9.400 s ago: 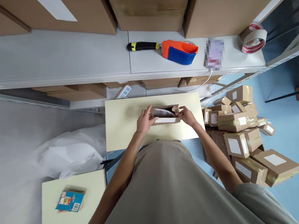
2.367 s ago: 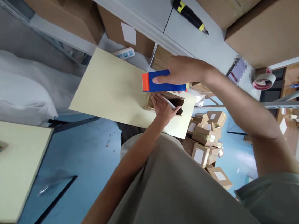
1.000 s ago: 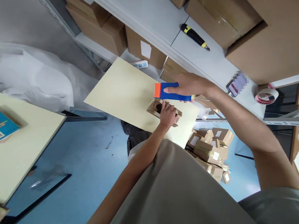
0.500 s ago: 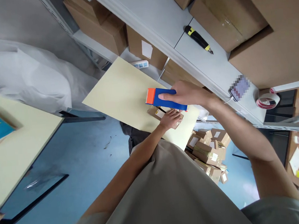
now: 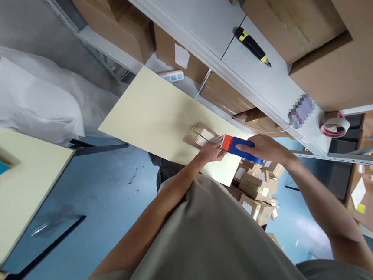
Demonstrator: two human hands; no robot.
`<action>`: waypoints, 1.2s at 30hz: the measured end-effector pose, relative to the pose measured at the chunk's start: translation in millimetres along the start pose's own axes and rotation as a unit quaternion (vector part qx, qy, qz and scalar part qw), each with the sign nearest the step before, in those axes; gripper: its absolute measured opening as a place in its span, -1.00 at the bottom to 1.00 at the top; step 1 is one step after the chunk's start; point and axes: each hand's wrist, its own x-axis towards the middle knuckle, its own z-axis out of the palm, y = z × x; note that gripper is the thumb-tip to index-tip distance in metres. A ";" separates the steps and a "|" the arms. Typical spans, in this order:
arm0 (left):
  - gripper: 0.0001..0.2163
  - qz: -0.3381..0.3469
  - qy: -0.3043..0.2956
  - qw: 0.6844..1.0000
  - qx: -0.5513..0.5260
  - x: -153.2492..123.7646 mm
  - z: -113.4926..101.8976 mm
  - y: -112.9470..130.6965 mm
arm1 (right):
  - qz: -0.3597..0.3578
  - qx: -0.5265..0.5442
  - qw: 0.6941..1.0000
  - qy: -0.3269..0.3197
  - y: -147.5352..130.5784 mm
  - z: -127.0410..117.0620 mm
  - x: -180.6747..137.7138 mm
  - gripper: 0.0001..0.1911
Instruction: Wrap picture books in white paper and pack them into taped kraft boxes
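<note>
A small cardboard box (image 5: 194, 137) with a white label lies on the pale yellow table (image 5: 144, 104). My left hand (image 5: 211, 150) grips the box at its right end, and its fingers partly hide that end. In my right hand (image 5: 263, 147) is a blue tape dispenser (image 5: 244, 147) with an orange front part. That orange front sits right by the fingers of my left hand, at the box's right end. Whether tape touches the box there is too small to make out.
Above the table runs a grey shelf with a utility knife (image 5: 252, 46), a blurred-out phone (image 5: 301, 110), a tape roll (image 5: 334, 127) and large cartons (image 5: 296, 12). Several small boxes (image 5: 254, 184) are piled on the floor at right. Another table (image 5: 26, 171) stands at left.
My right hand has moved the tape dispenser right and toward my body, from above the box to its right end. More of the box's top now shows. My left hand stays at the box.
</note>
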 end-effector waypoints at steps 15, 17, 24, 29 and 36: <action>-0.36 0.095 -0.188 0.973 0.094 -18.1 10.5 -5.2 | 0.077 0.089 0.992 -0.050 42.2 74.4 29.5 -0.23; -0.46 0.097 -0.185 0.973 0.102 -30.2 13.1 2.2 | 0.075 0.095 0.991 -0.048 47.5 77.9 31.2 -0.23; -0.58 0.126 -0.190 0.967 0.117 -52.7 15.5 7.3 | 0.064 0.114 0.991 -0.041 59.9 85.0 40.8 -0.21; -0.58 0.131 -0.210 0.962 0.111 -53.3 14.2 3.7 | 0.089 0.114 0.989 -0.035 71.6 92.6 64.5 -0.24; -0.60 0.121 -0.209 0.963 0.121 -52.6 17.2 4.6 | 0.077 0.185 0.977 -0.076 79.5 101.5 79.1 -0.26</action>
